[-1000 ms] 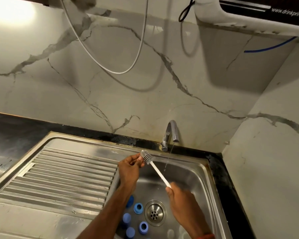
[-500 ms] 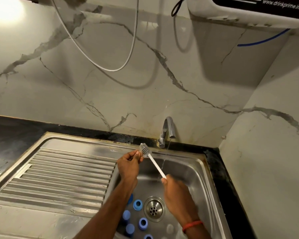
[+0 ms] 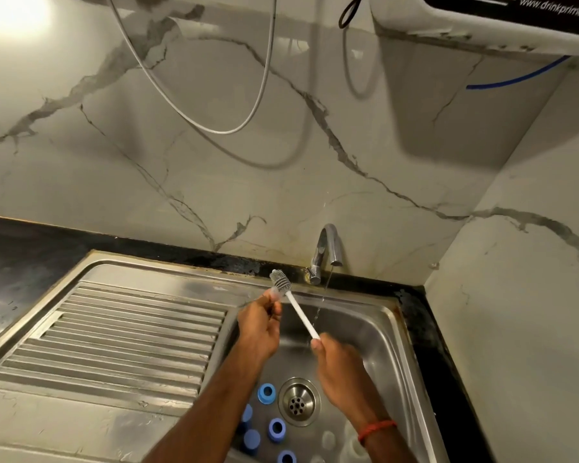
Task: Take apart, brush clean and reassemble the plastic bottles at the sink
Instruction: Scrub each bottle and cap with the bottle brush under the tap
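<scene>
Probable caps (image 3: pixel 266 392) left of drain (image 3: pixel 297 402)

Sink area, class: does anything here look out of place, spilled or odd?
Blue caps lie scattered loose in the basin around the drain, and the tap runs a thin stream that falls beside the brush rather than on it.

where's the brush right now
Head view, centre: the brush is held above the sink, bristle head at the left hand, handle in the right hand, left of the tap.

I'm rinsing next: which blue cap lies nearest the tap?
The blue cap directly left of the drain strainer; the rest lie farther from the tap.
</scene>
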Demonstrator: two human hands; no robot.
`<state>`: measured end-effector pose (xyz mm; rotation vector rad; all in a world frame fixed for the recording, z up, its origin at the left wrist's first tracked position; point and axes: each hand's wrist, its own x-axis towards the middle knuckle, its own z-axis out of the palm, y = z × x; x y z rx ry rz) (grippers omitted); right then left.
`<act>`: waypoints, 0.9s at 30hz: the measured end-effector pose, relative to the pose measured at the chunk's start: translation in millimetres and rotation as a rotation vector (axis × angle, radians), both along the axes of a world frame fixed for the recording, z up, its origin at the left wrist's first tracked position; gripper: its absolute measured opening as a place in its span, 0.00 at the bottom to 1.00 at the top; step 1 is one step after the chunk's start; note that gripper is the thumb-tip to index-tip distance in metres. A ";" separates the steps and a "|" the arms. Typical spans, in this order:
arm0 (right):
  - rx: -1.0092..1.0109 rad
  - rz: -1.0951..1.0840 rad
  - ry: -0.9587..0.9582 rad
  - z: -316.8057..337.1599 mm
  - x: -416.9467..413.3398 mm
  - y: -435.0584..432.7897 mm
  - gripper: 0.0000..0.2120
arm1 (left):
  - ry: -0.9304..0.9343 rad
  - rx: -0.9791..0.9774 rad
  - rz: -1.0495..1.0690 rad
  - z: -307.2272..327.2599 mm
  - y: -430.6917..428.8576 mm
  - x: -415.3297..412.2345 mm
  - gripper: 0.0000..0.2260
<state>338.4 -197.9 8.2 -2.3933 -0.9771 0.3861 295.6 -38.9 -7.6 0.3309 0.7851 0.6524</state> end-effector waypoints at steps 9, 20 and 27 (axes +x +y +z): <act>-0.029 0.028 0.045 -0.2 -14.3 -4.4 0.15 | -0.095 -0.088 0.011 -11.0 2.1 -1.7 0.06; 0.092 0.002 -0.007 -12.2 4.8 -26.2 0.11 | -0.153 0.006 -0.078 -14.9 23.6 -20.0 0.06; 0.050 -0.022 -0.333 -0.6 21.1 -33.9 0.17 | -0.025 0.368 -0.192 -21.7 35.3 -26.5 0.09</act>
